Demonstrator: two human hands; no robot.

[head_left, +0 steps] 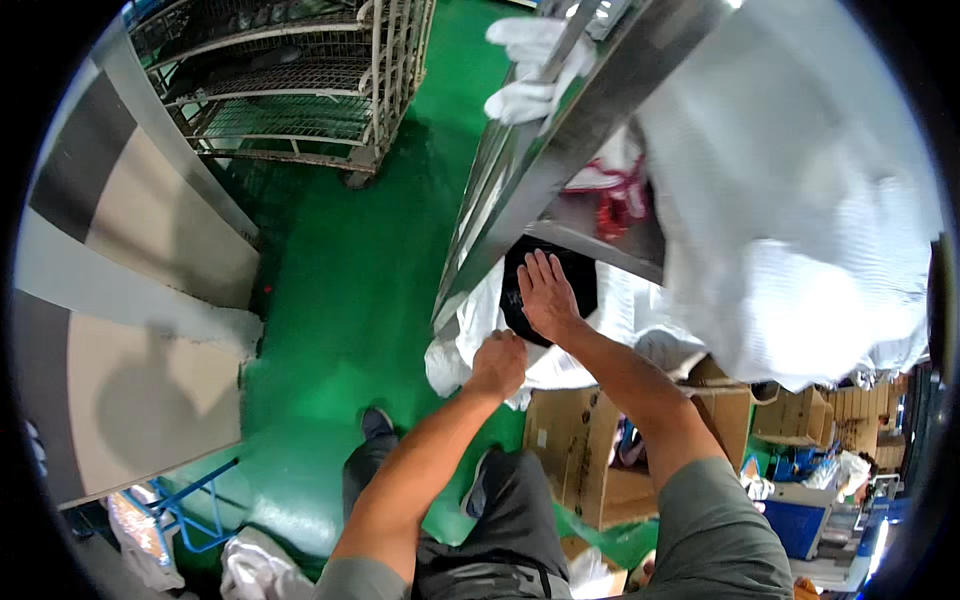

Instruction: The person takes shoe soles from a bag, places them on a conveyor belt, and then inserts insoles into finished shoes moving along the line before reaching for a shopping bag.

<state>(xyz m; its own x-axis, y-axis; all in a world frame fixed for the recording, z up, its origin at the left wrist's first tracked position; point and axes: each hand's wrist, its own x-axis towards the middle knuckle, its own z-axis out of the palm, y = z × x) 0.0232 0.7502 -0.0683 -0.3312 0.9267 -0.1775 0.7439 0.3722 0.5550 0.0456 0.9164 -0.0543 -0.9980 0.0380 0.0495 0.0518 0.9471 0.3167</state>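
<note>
Two bare hands at work under the edge of a slanted steel worktop [560, 140]; left hand [499, 363] with fingers curled into a fist, gripping a fold of white plastic sheet [470, 335] just below the worktop's shiny edge; right hand [545, 292] laid flat, fingers spread and straight, palm down on a black garment [580, 285] wrapped in that same white plastic; black garment just under the worktop's lower lip, touching the right palm, close beside the left fist; above, on the worktop, a large heap of white fabric [790, 230] spilling over the right side, with something red [620, 195] half tucked beneath it; near the top, another person's white-gloved hand [530, 70] on the steel edge, well apart from the bare hands; below the forearms, open cardboard boxes [580, 450] on a green floor [340, 290]; dark shoes and grey trousers by the boxes; far left, a wire roll cage [290, 80] and a grey and beige ramp [140, 280]; bottom left, a blue frame [190, 500] beside white bundles.
</note>
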